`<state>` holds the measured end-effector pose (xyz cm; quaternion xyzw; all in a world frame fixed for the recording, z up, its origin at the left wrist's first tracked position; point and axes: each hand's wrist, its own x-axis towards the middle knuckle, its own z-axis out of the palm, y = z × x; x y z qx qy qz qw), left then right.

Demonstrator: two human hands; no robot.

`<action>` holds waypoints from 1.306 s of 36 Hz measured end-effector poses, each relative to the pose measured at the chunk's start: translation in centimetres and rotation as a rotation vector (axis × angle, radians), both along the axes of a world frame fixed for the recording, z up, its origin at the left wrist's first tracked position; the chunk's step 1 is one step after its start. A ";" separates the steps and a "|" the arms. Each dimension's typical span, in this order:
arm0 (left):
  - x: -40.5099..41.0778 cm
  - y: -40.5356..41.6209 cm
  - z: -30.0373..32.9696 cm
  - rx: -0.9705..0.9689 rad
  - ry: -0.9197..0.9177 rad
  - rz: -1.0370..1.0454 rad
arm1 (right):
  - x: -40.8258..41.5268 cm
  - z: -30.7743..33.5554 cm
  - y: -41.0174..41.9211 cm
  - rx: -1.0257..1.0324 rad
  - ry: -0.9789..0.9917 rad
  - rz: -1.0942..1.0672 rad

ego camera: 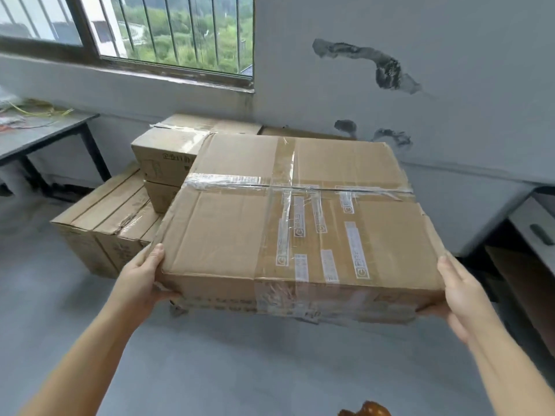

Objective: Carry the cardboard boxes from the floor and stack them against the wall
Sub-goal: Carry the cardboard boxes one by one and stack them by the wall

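I am holding the big taped box (295, 223) in the air before the wall (420, 70), my left hand (144, 277) and right hand (459, 295) gripping its near corners, fingers curling underneath. Gripping only that near edge, I am risking the far end dipping or the slick tape slipping. The stacked boxes (168, 157) are crowding the wall on the left, the low boxes (102, 223) are lying in front of them, and a desk (522, 223) is hemming in the right.

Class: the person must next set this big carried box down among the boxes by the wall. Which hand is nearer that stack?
Left. The left hand grips the big box at the corner beside the floor boxes; the right hand holds the side facing the cabinet.
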<state>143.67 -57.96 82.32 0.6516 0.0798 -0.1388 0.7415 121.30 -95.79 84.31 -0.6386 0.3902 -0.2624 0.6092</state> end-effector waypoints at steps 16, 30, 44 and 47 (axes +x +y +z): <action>27.6 -16.7 7.4 -0.123 -0.120 -0.145 | 24.1 7.9 -14.3 -0.054 -0.146 -0.039; 46.2 -27.8 8.5 -0.016 -0.077 -0.256 | 39.5 7.9 -22.5 0.054 -0.084 -0.094; 49.5 -33.2 4.1 0.042 0.078 -0.328 | 42.5 2.7 -27.6 0.184 0.006 -0.170; 49.2 -33.9 3.5 0.060 0.072 -0.322 | 42.8 3.1 -28.8 0.178 -0.002 -0.174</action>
